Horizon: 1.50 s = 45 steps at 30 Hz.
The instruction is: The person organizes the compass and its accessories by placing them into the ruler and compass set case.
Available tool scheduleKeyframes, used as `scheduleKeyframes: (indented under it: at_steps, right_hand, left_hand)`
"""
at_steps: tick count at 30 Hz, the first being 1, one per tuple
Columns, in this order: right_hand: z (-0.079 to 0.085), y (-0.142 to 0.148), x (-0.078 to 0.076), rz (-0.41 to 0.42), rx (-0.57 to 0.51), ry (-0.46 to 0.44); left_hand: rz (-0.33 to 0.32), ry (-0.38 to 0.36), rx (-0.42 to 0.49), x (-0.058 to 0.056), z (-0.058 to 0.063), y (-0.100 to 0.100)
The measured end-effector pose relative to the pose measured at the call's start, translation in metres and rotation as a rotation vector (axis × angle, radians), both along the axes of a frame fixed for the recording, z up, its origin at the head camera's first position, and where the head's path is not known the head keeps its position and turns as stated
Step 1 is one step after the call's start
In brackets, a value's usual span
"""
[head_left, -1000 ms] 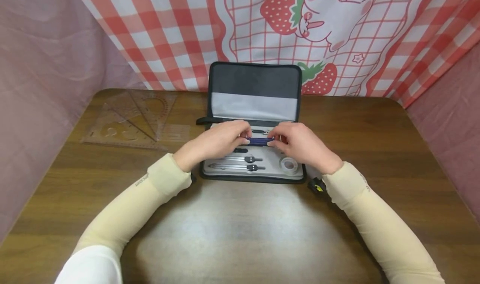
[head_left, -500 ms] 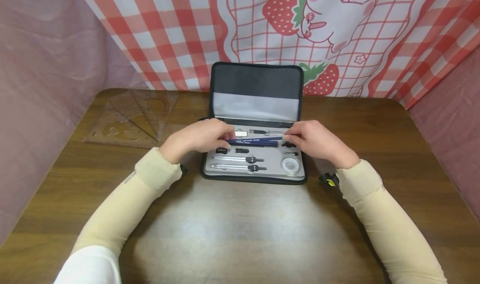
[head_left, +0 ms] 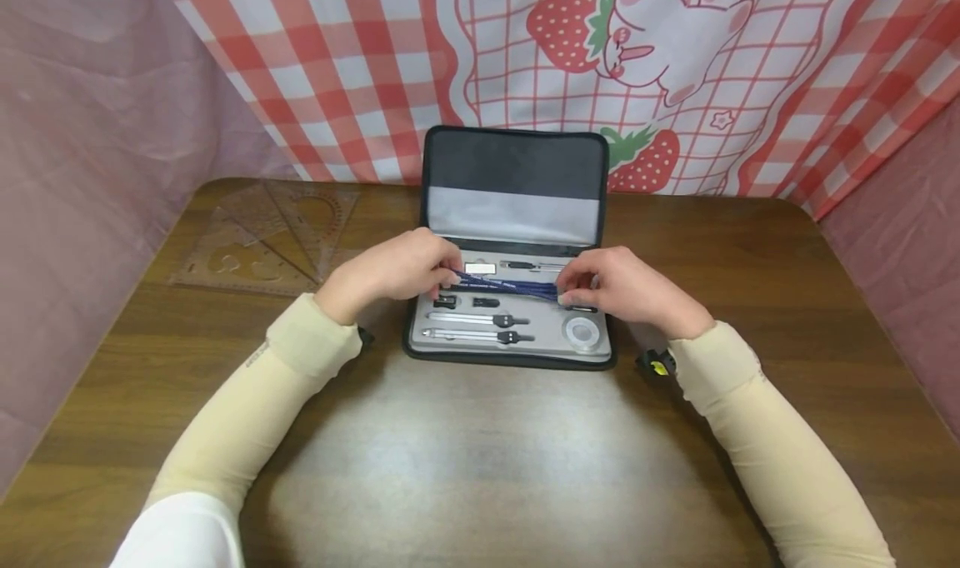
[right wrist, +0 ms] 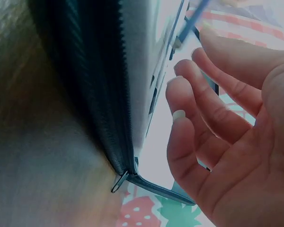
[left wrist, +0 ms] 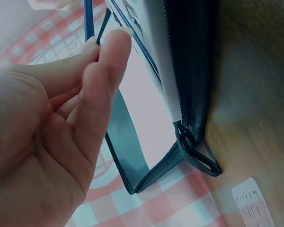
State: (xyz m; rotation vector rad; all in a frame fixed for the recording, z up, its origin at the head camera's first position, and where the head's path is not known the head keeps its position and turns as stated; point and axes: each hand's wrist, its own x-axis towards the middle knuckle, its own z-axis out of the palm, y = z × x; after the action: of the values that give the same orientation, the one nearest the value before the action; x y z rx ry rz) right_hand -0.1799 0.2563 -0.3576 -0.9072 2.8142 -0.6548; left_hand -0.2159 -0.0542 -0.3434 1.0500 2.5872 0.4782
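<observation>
An open zip case (head_left: 517, 356) holds drawing tools in its grey tray. My left hand (head_left: 397, 272) pinches one end of a blue pencil (left wrist: 88, 19) between thumb and index finger. That pencil slants over other blue pencils (head_left: 525, 287) in the tray. At their right ends is my right hand (head_left: 618, 289), its fingers relaxed and loosely bent; the right wrist view shows a blurred pencil end beside the thumb, outside any grip. Two compasses (head_left: 504, 321) lie in front, near a clear round container (head_left: 582, 332). A white eraser (head_left: 480, 268) and a black sharpener (head_left: 445, 301) sit to the left.
Clear set squares and a protractor (head_left: 322, 210) lie at the table's back left. The case lid (head_left: 517, 164) stands raised against the checked cloth (head_left: 352, 68). A zip pull (right wrist: 119, 182) hangs at a case corner in the right wrist view.
Both hands have spread apart from the middle of the pencils toward their ends. The upper pencil's right end has dropped toward the front, and the right hand has moved slightly left since half a second ago.
</observation>
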Motion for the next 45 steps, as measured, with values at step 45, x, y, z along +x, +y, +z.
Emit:
scheduleKeyframes:
  at_steps: [45]
  right_hand:
    - [0.002, -0.001, 0.000, -0.084, 0.035, 0.111]
  left_hand:
    - [0.118, -0.087, -0.127, -0.015, -0.009, -0.018]
